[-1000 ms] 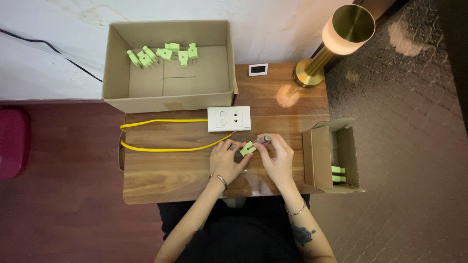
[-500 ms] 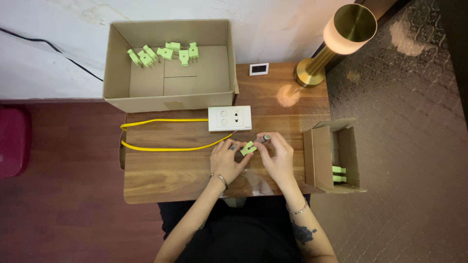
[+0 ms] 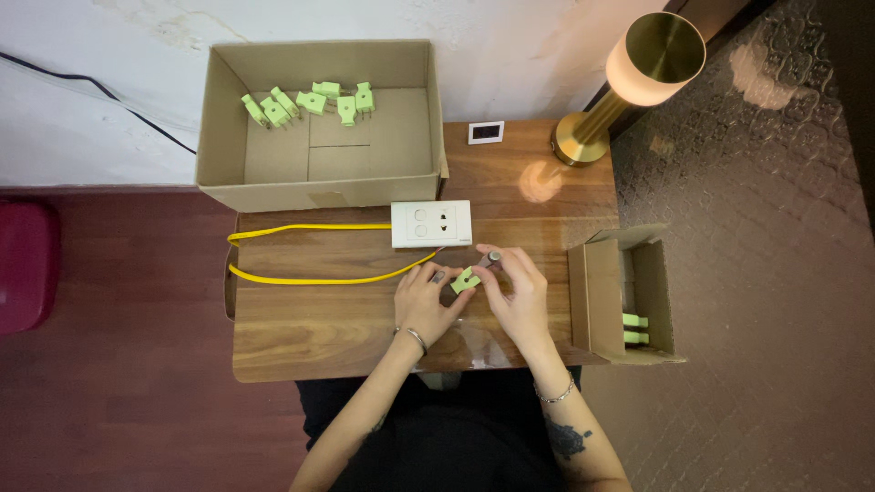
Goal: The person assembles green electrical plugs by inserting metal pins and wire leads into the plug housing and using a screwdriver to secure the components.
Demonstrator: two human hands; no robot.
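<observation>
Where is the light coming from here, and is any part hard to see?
Head view: the lamp glows and casts a bright patch on the table; the floor at the right is dim; the plug between the left hand and right hand is small but sharp.

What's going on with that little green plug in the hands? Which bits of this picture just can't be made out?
Head view only:
- Green plug: largely covered by the left hand and right hand; its pins are too small to see.
- Small dark tool in the right hand: tip too small to identify.
- Small box: its wall hides most of the contents.
- Yellow cable: its end vanishes under the fingers.
</observation>
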